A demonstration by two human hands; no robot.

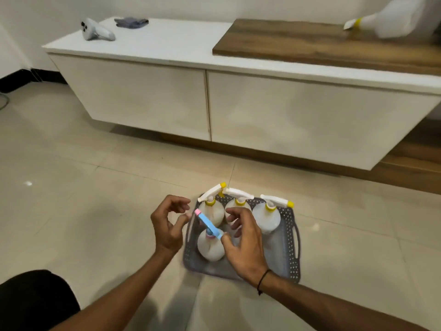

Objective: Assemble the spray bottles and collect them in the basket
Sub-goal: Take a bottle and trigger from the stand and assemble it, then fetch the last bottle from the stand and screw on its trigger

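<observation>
A grey perforated basket (290,249) sits on the floor tiles. Upright in it stand three white spray bottles with white heads and yellow nozzles (213,209) (238,201) (267,217), plus a white bottle with a blue head and pink nozzle (210,247) at the front left. My left hand (167,223) hovers just left of the basket, fingers curled apart, holding nothing. My right hand (243,240) is over the basket with fingers spread, its thumb touching the back of the blue head. Another white bottle with a yellow collar (391,17) lies blurred on the cabinet's wooden top.
A long white cabinet (214,103) runs behind the basket, with a wooden panel (310,44) on its right part. A white handheld controller (96,31) and a folded grey cloth (131,22) lie on its left end. My dark-clothed knee (31,302) is at the lower left.
</observation>
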